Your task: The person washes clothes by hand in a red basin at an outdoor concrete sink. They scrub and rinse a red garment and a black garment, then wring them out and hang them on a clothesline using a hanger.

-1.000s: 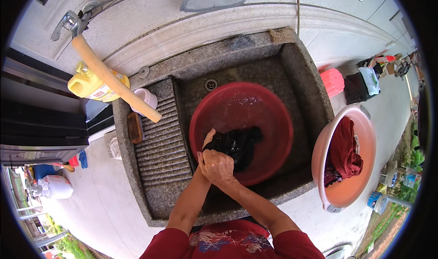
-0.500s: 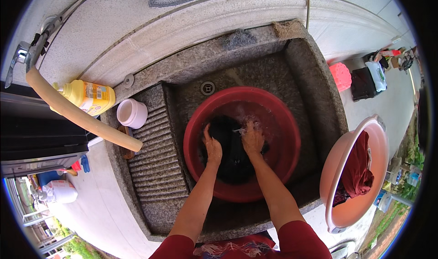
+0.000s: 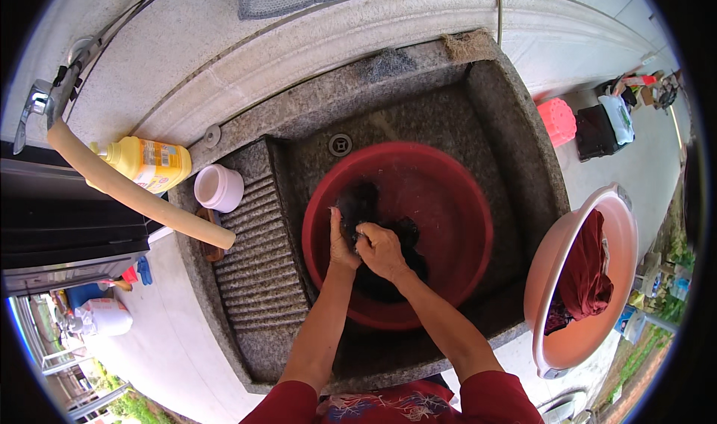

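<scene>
A round red basin (image 3: 478, 222) holding water stands in a grey stone sink (image 3: 515, 118). Dark wet cloth (image 3: 407, 237) lies bunched in the water, spread over the basin's left and middle. My left hand (image 3: 343, 245) is at the basin's left side, thumb up, against the cloth. Close beside it, my right hand (image 3: 382, 251) has its fingers curled tight around a fold of the same cloth. The fingers of my left hand are partly hidden by the cloth and the right hand, and they appear wrapped on it.
Left of the basin is a ribbed washboard (image 3: 258, 260) with a pale pink tub (image 3: 219, 187) and a brush (image 3: 211, 237). A yellow bottle (image 3: 153, 163) stands behind a beige hose (image 3: 142, 189) on a tap. At right, a pink basin (image 3: 538, 290) holds dark red cloth (image 3: 586, 275).
My right hand has moved left across the basin to meet my left hand, and its fingers have closed on the cloth. The cloth has been gathered up between them.
</scene>
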Available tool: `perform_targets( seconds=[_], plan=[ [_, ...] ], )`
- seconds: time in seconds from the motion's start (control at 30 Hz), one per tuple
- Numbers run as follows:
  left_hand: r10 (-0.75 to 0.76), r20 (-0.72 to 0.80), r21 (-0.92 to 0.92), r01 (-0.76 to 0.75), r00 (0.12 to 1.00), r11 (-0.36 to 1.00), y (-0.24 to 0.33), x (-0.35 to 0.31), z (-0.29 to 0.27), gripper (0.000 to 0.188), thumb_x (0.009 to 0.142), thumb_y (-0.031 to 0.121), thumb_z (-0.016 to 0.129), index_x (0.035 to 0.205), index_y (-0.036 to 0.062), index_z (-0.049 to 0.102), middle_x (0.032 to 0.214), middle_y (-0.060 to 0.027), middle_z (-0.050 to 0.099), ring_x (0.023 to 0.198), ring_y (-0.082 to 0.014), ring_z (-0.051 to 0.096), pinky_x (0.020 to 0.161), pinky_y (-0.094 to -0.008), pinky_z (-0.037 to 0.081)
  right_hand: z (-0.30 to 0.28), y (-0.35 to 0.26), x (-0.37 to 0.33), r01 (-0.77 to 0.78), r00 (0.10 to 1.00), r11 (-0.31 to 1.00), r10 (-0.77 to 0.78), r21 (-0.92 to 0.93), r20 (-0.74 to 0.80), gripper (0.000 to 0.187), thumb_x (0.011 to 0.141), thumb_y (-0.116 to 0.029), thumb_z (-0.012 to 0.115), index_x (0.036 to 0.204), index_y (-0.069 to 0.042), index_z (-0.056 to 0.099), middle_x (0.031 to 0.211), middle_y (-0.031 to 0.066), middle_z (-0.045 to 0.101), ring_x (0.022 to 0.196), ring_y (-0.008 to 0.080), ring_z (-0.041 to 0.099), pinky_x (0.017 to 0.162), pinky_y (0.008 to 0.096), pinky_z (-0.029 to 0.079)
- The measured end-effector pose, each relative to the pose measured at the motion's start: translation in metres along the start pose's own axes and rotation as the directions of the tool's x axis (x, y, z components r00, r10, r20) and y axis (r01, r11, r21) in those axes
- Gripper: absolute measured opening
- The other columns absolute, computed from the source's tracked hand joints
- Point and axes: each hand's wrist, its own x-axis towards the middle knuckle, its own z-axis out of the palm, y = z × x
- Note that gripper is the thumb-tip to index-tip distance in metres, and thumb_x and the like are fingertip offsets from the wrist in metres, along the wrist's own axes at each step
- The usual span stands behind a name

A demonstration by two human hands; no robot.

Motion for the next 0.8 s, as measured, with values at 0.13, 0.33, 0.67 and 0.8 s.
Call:
perform_targets(
  seconds=[0.13,0.33,0.67,0.8],
  plan=[
    [-0.129,0.288,-0.237,0.201,0.949,0.95,0.004,-0.025,0.007,0.04,0.092,0.045,0.045,0.113,0.0128,0.057,0.107,-0.0048,0.061,0.093,-0.0217,0.059,0.081,-0.0366,0.05,0.016,-0.063,-0.04,0.336,0.928,0.882,-0.37,-0.331,-0.044,0.013,0.073,-0.014,0.064,0.066,-0.007,0.055,0.058,0.0089,0.053,0.055,0.023,0.057,0.052,0.0344,0.042],
    [-0.2,-0.122,-0.059,0.194,0.972,0.979,-0.014,-0.04,-0.012,0.031,0.094,0.03,0.044,0.113,0.0096,0.057,0.11,-0.0079,0.06,0.101,-0.0218,0.058,0.079,-0.0388,0.051,0.012,-0.022,0.025,0.093,0.969,0.892,-0.183,-0.442,-0.165,0.035,0.083,-0.029,0.057,0.055,-0.008,0.051,0.05,0.0109,0.054,0.051,0.0288,0.058,0.049,0.0407,0.047],
    [0.357,0.36,0.799,-0.088,0.862,-0.595,0.015,-0.103,0.056,0.06,0.074,0.016,0.07,0.129,0.0098,0.045,0.129,-0.019,0.037,0.125,-0.0335,0.032,0.103,-0.0448,0.028,-0.045,0.122,-0.015,-0.553,0.797,0.832,0.518,-0.032,-0.31,0.036,0.079,-0.024,0.059,0.107,-0.001,0.057,0.098,0.0167,0.057,0.094,0.0312,0.055,0.082,0.0406,0.046],
    [0.224,0.612,0.783,-0.544,0.758,-0.3,0.015,-0.061,0.065,0.063,0.072,0.003,0.064,0.131,0.0123,0.042,0.135,-0.0153,0.036,0.121,-0.0357,0.037,0.097,-0.0467,0.035,-0.056,0.082,-0.013,-0.348,0.929,0.916,0.366,0.2,-0.056,0.032,0.072,-0.014,0.062,0.102,-0.001,0.059,0.094,0.0125,0.054,0.093,0.0255,0.054,0.082,0.0348,0.044]
  ],
)
